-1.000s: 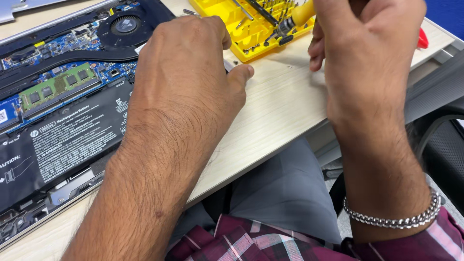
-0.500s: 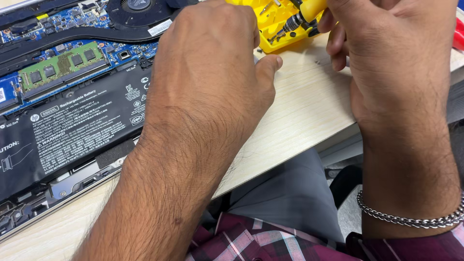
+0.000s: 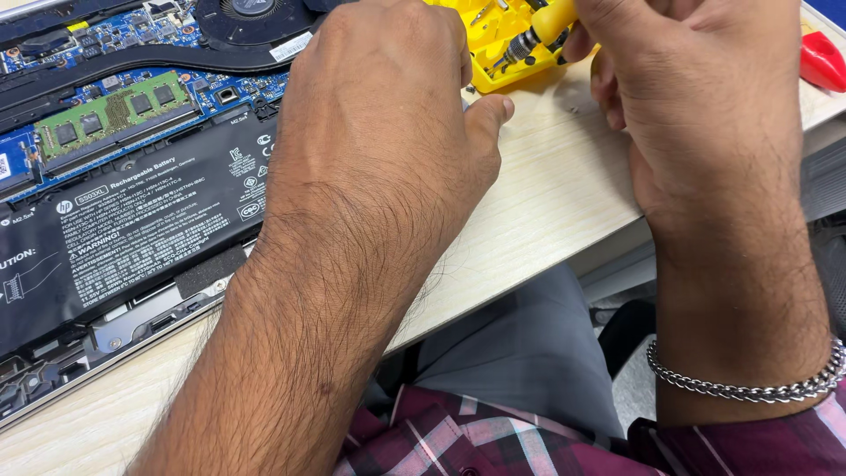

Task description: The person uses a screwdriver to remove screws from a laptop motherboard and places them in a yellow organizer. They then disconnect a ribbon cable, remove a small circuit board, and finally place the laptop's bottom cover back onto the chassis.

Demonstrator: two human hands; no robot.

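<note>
My left hand [image 3: 388, 123] lies knuckles-up on the right edge of an opened laptop [image 3: 132, 176], fingers curled down out of sight, thumb pointing right on the pale wooden desk [image 3: 546, 203]. Whether it holds anything is hidden. My right hand [image 3: 696, 97] grips a yellow screwdriver [image 3: 533, 35] with a black collar and metal tip, held over a yellow bit tray [image 3: 493, 48] at the desk's far side. The laptop's black battery [image 3: 115, 220], green memory stick [image 3: 110, 115] and fan [image 3: 251, 13] are exposed.
A red object [image 3: 824, 62] sits at the desk's right edge. A tiny screw [image 3: 574, 110] lies on the desk near the tray. Below the desk edge are my grey trousers [image 3: 529, 353] and plaid shirt; a silver chain bracelet [image 3: 749, 383] circles my right wrist.
The view has drifted so that laptop and tray sit higher and further left in frame. My right hand stays on the yellow screwdriver by the tray; my left hand stays at the laptop's edge.
</note>
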